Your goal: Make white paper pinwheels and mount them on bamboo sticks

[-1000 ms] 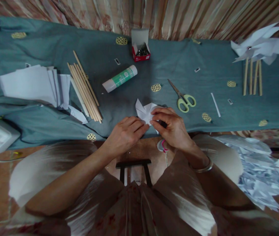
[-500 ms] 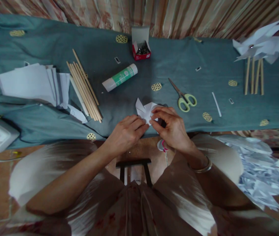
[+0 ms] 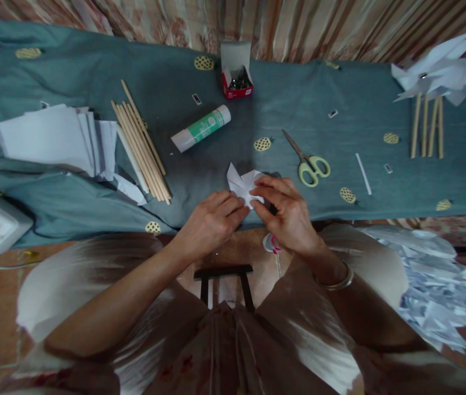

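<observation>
Between my hands, at the near edge of the table, is a white paper pinwheel (image 3: 243, 185) with pointed, partly folded blades. My left hand (image 3: 215, 219) pinches its lower left part, thumb and fingers together. From the right, my right hand (image 3: 284, 211) grips the paper with thumb and forefinger near the middle, its other fingers curved over the right blades. Those fingers hide part of the paper. Scissors (image 3: 307, 163) with green handles lie just beyond my right hand. A glue stick (image 3: 202, 129) lies beyond my left hand.
Wooden sticks (image 3: 142, 151) and stacked paper sheets (image 3: 46, 140) lie on the left. A red box of small metal pieces (image 3: 237, 82) stands open at the back. Finished pinwheels (image 3: 438, 74) on sticks rest at far right. A paper strip (image 3: 363, 174) lies near the scissors.
My right thumb and fingers have shifted slightly on the paper. My left hand keeps its place, and the pinwheel stays put. The whole view has moved a little.
</observation>
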The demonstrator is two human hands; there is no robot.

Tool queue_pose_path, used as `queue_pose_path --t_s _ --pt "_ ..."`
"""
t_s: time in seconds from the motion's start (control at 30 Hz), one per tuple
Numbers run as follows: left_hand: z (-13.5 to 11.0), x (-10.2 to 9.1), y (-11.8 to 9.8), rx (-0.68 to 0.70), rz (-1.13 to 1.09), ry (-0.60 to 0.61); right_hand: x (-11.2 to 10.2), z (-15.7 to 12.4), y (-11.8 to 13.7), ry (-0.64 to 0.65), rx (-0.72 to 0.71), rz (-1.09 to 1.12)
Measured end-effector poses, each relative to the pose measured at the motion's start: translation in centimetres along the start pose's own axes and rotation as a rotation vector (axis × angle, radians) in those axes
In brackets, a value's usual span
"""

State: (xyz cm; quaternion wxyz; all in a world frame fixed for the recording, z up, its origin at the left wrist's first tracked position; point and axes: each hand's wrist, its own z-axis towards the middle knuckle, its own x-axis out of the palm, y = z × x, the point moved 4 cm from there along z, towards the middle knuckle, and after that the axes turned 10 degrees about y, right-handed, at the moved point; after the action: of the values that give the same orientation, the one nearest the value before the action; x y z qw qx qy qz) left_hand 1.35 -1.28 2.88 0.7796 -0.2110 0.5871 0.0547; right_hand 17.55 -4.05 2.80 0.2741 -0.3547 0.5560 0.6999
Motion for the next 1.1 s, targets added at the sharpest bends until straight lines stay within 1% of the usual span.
queue_pose_path --t_s 0.3,0.47,0.6,0.7,0.83,0.93,1.1 --pt "0.0 0.0 -0.1 0.005 0.007 0.003 0.2 -0.2 0.1 0.046 -0.015 -0.029" --pt "0.0 0.1 0.0 0.001 0.005 0.023 0.8 -0.5 0.1 0.087 -0.01 -0.035" --pt "-0.2 0.2 0.0 0.004 -0.001 0.017 1.5 -0.8 0.4 0.035 -0.066 -0.128" --pt "-0.3 0.5 0.0 -0.01 0.004 0.024 2.1 -1.1 0.6 0.016 -0.084 -0.155" --pt "-0.4 0.5 0.1 -0.027 0.016 -0.013 2.7 -1.4 0.8 0.034 -0.099 -0.141" --pt "-0.3 0.4 0.0 -0.02 0.014 -0.033 2.7 -1.5 0.7 0.017 -0.129 -0.118" --pt "-0.3 0.4 0.1 -0.033 0.006 0.0 2.6 -1.0 0.1 0.041 -0.099 -0.075"
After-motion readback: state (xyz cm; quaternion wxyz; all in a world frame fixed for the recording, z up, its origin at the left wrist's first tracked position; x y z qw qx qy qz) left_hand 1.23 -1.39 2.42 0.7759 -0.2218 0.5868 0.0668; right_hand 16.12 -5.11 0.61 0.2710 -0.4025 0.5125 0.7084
